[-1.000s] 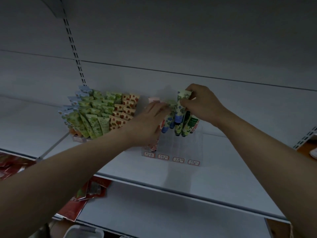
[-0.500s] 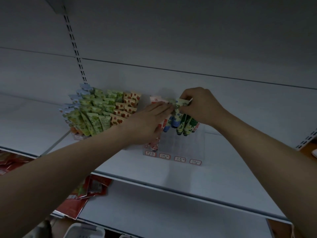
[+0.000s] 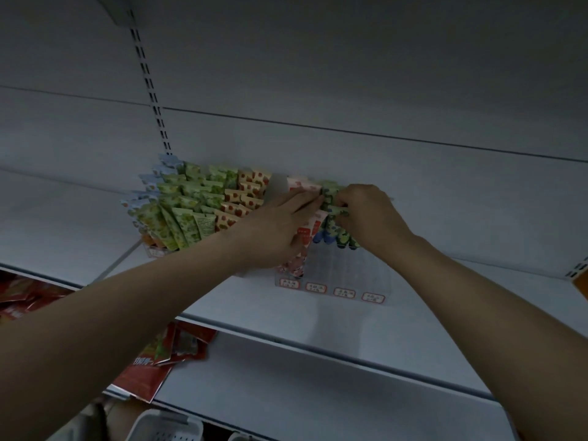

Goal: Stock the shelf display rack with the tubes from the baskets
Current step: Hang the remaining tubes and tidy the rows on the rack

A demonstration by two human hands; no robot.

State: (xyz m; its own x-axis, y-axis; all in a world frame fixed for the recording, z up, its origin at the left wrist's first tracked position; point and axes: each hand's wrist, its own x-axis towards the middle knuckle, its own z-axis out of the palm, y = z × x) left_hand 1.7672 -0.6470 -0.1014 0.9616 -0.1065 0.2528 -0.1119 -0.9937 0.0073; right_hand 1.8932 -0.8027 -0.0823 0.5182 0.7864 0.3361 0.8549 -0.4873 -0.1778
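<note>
- Working at the clear display rack (image 3: 331, 278) on the white shelf (image 3: 286, 316), both arms reaching up and forward from below.
- Right hand (image 3: 369, 218) curling round the crimped top of a green tube (image 3: 331, 209), pinching it between thumb and fingers, high at the back of the rack.
- Left hand (image 3: 280, 232) lying beside it with fingers stretched out fairly straight, fingertips touching the pink tubes (image 3: 305, 224) and meeting the green one just left of the other hand; holding nothing, as far as can be told.
- Tube standing nearly upright with a slight lean, crimp up and cap down, long axis running down into the channel, caps of its neighbours (image 3: 337, 240) showing just below.
- Seeming to be seating this tube in its row, so the coming push probably going straight down along that axis, right hand being the nearer and the one on it.
- Rack on the right only partly filled, front channels above the price labels (image 3: 345, 292) bare; the rack to the left (image 3: 197, 211) packed with green and strawberry-print tubes.
- White basket (image 3: 165, 426) waiting at the bottom edge, contents hidden.
- Red packets (image 3: 165, 351) lying on the lower shelf, apart from the work.
</note>
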